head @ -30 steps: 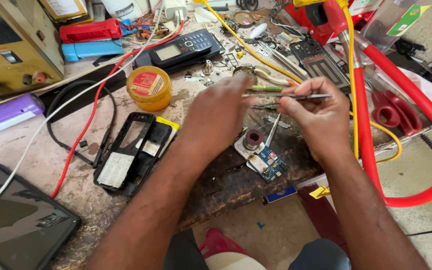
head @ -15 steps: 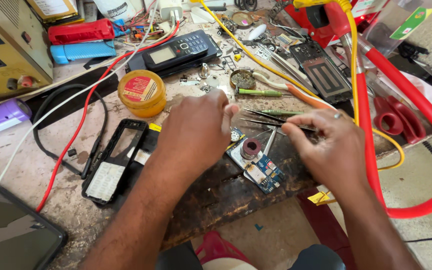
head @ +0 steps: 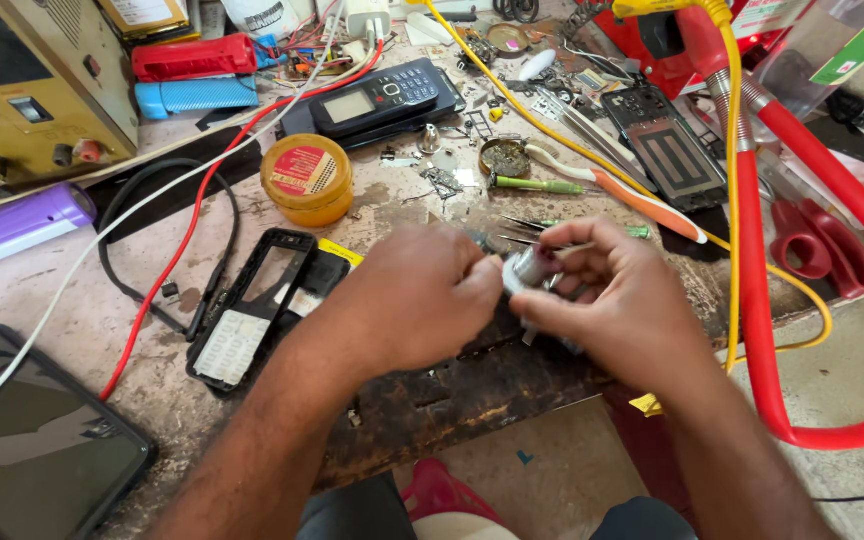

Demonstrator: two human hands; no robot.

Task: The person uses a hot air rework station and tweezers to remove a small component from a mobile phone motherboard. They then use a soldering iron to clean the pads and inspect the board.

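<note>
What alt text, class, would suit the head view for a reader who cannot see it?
Two hands, left hand and right hand, meet over a cluttered workbench, pinching a small silvery part between them. Around them lie a black phone frame, a yellow tin, a keypad phone and red scissors.

Bare forearms, no sleeves, watch or rings on the left hand (head: 414,300) or right hand (head: 620,305); dark trousers below.

Both forearms angle in from below, left hand (head: 422,295) and right hand (head: 607,300) meeting fingertip to fingertip, fingers curled in a pinching grip.
</note>
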